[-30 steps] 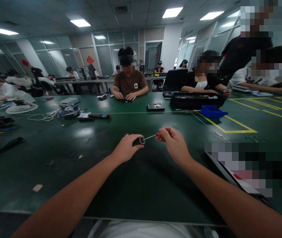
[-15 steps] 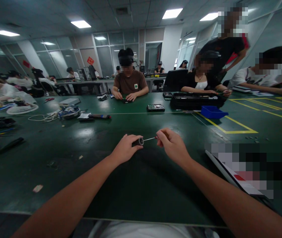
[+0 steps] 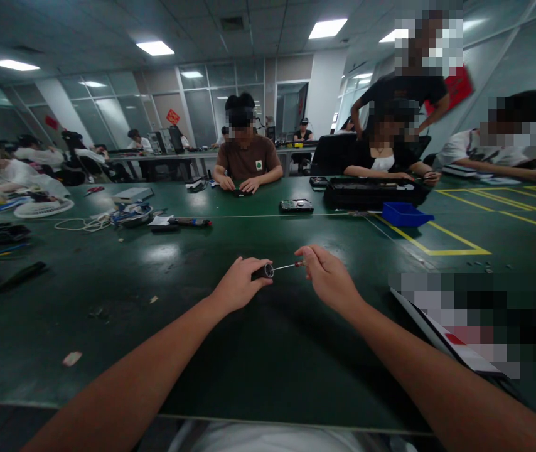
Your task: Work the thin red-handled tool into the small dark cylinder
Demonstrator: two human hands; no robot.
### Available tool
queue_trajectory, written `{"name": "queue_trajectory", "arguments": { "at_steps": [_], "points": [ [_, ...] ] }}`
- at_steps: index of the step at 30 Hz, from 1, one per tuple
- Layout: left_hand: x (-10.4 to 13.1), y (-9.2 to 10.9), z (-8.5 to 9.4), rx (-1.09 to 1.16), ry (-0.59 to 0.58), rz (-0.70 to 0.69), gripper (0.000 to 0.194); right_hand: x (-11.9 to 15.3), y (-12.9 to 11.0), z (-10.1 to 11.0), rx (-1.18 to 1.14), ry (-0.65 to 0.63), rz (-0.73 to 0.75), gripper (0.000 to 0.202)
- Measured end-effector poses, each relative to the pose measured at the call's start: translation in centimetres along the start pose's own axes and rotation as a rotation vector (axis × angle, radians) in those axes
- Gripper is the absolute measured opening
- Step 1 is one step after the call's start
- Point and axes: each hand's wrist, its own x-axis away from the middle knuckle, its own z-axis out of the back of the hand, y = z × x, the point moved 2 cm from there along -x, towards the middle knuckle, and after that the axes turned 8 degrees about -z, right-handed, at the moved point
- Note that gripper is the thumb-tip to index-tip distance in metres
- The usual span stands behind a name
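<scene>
A short black cylinder (image 3: pixel 262 272) with a bright ring at its right end is held between the thumb and fingers of my left hand (image 3: pixel 237 285). My right hand (image 3: pixel 331 276) is closed around the red handle of a small screwdriver (image 3: pixel 287 267). The thin metal shaft points left, its tip at the ringed end of the cylinder; whether it goes inside is too small to tell. Both hands are above the green table (image 3: pixel 268 370), and part of the cylinder is hidden by my left fingers.
Ahead lie a hard drive (image 3: pixel 296 205), a blue bin (image 3: pixel 405 214) and a long black case (image 3: pixel 374 193). A marker-like tool (image 3: pixel 190 221) and cables are at the left, a long screwdriver (image 3: pixel 21 276) further left. Papers (image 3: pixel 466 345) lie right. People sit across the table.
My right fingers have shifted slightly on the screwdriver handle, with the index finger lifted and more of the handle showing. The left hand has hardly moved. A standing person behind has shifted left.
</scene>
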Motion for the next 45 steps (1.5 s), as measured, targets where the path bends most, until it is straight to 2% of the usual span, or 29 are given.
{"name": "queue_trajectory", "arguments": {
  "at_steps": [7, 12, 17, 20, 22, 25, 27, 34, 45],
  "points": [
    [0.1, -0.1, -0.1, 0.007, 0.002, 0.003, 0.035, 0.1, 0.3, -0.2, -0.107, -0.014, -0.052, 0.026],
    [0.0, 0.0, 0.0, 0.004, -0.001, 0.016, 0.036, 0.0, 0.3, -0.1, -0.084, 0.007, -0.055, 0.031],
    [-0.1, -0.3, -0.1, -0.027, 0.014, 0.022, 0.038, -0.1, -0.1, -0.3, -0.268, 0.042, -0.069, 0.021],
    [-0.1, -0.3, -0.2, -0.024, 0.016, 0.026, 0.039, -0.2, -0.1, -0.7, -0.391, 0.005, -0.067, 0.025],
    [-0.1, 0.0, -0.1, -0.03, 0.012, -0.019, 0.038, -0.5, 0.4, -0.7, -0.499, 0.015, -0.139, 0.029],
    [-0.2, 0.5, 0.1, -0.106, 0.003, -0.116, 0.039, -1.0, 1.6, -0.7, -0.666, 0.025, -0.331, 0.028],
    [-0.3, 0.6, 0.2, -0.157, -0.004, -0.125, 0.04, -1.3, 2.1, -0.6, -0.712, 0.038, -0.412, 0.026],
    [-0.4, 0.0, 0.0, -0.129, -0.044, -0.053, 0.041, -1.1, 1.7, -0.7, -0.62, 0.113, -0.281, 0.025],
    [-0.4, 0.0, -0.1, -0.099, -0.018, -0.053, 0.041, -0.6, 0.8, -0.6, -0.487, 0.102, -0.126, 0.028]
  ]
}}
